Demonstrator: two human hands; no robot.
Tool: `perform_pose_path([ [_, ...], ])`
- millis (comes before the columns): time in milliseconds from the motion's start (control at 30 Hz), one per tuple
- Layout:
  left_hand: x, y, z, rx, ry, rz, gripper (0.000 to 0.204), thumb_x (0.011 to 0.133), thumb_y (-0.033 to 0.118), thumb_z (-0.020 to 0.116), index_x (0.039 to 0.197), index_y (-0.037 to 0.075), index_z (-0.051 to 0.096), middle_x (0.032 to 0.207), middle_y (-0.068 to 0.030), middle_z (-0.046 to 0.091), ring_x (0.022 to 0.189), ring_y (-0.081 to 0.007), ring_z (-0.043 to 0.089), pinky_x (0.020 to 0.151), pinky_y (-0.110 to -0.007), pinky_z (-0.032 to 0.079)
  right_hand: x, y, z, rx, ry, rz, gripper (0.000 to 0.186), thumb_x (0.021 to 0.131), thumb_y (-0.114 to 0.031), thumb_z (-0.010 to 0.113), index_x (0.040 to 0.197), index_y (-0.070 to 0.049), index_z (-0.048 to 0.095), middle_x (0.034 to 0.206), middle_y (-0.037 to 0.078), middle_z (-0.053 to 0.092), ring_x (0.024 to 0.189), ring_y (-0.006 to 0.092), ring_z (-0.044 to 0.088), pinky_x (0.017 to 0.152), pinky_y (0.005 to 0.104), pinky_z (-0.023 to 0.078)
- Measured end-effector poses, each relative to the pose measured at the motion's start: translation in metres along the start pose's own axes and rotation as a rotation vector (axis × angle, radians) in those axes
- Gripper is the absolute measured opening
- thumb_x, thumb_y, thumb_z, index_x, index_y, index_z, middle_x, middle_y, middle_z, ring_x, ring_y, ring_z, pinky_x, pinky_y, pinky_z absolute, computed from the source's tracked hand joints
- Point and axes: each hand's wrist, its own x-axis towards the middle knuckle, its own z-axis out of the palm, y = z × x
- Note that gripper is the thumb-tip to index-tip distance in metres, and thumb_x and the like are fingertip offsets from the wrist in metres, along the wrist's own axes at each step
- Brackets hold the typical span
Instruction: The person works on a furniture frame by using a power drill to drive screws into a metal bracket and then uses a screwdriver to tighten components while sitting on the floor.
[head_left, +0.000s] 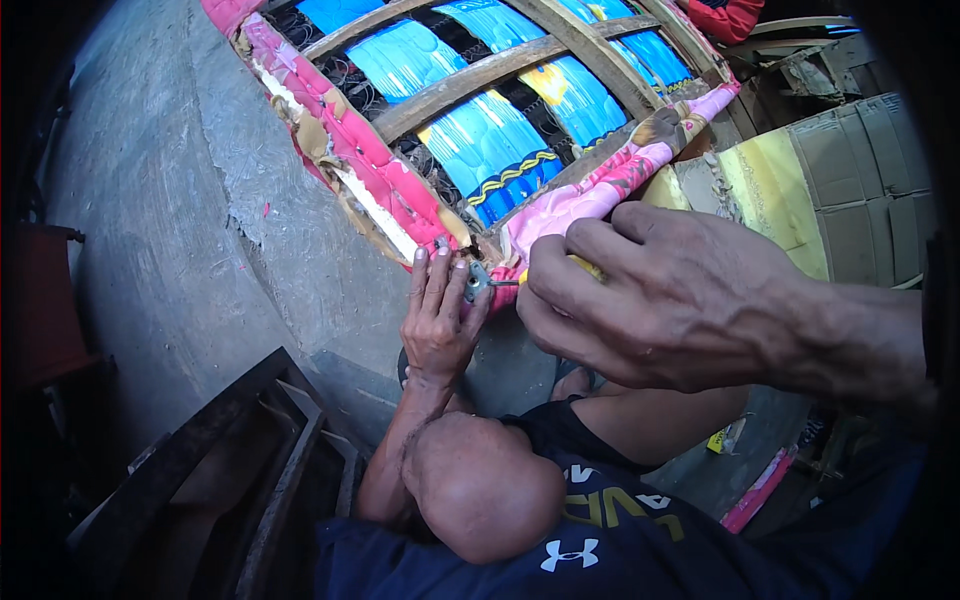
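A padded wooden frame [480, 84] lies tilted in front of me, its edges wrapped in pink fabric [365, 150]. At its near corner sits a small grey metal plate [477, 281] with holes. My left hand [437, 315] is closed over that corner, fingers pressing on the fabric and thumb beside the plate, holding it there. My right hand [640, 295] is wrapped around a screwdriver [506, 283] with a yellow handle, mostly hidden by the fingers. Its thin shaft points left, and the tip meets the plate or ends right at it.
Blue patterned fabric strips [490, 150] and dark springs show between the wooden slats. Folded cardboard [860, 160] and yellow foam [765, 185] lie to the right. Another person's red sleeve [725, 18] is at the top. A dark wooden frame [270, 440] stands lower left on the concrete floor [180, 200].
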Motion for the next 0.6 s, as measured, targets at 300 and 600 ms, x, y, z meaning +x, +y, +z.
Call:
perform_pose_path([
  [300, -0.006, -0.010, -0.002, 0.017, -0.033, 0.019, 0.046, 0.085, 0.020, 0.086, 0.124, 0.002, 0.073, 0.140, -0.0193, 0.066, 0.138, -0.0426, 0.056, 0.109, -0.047, 0.051, -0.007, -0.005, 0.019, 0.370, -0.354, 0.302, 0.035, 0.092, -0.023, 0.061, 0.111, 0.006, 0.063, 0.089, 0.017, 0.062, 0.085, 0.0328, 0.072, 0.061, 0.0441, 0.056],
  [600, -0.006, 0.001, 0.000, -0.016, -0.003, -0.003, 0.046, 0.085, 0.020, 0.086, 0.125, 0.001, 0.073, 0.139, -0.0191, 0.066, 0.138, -0.0428, 0.055, 0.109, -0.047, 0.051, -0.003, -0.008, 0.019, 0.423, -0.286, 0.374, 0.033, 0.093, -0.025, 0.063, 0.104, 0.006, 0.062, 0.082, 0.018, 0.062, 0.080, 0.0350, 0.071, 0.060, 0.0452, 0.055],
])
